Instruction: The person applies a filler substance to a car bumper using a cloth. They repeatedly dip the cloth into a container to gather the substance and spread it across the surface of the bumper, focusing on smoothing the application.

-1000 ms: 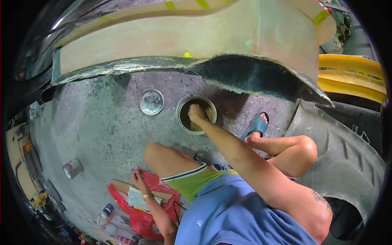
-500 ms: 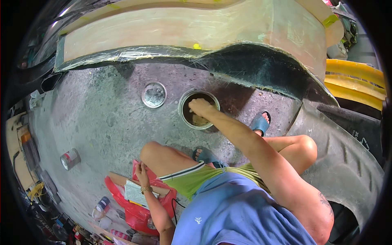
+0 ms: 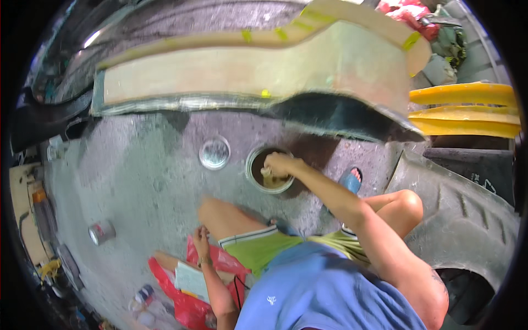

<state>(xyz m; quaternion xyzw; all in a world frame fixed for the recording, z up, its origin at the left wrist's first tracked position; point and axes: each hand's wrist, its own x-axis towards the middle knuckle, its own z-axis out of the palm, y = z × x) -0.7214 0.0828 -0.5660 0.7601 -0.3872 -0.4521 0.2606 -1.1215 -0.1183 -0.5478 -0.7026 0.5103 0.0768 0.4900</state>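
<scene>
My right hand is closed and reaches into the mouth of a round metal can on the floor. A pale, soft-looking piece shows under its fingers, too blurred to name. Brownish material lies inside the can. To the left of it a round silvery lid rests flat on the floor. My left hand, with a watch at the wrist, hangs beside my left knee, fingers loosely apart and nothing visible in them. Below it lies a red plastic bag with a pale flat pad on top.
A long pale moulded panel with a dark ragged lower edge stands ahead. Yellow curved parts and a grey moulded piece are at the right. A small tin lies at the left; clutter lines the left edge.
The view has tilted so more of the panel's top shows. My right hand has lifted slightly in the can, with more of the pale piece visible. My left hand stays near the knee.
</scene>
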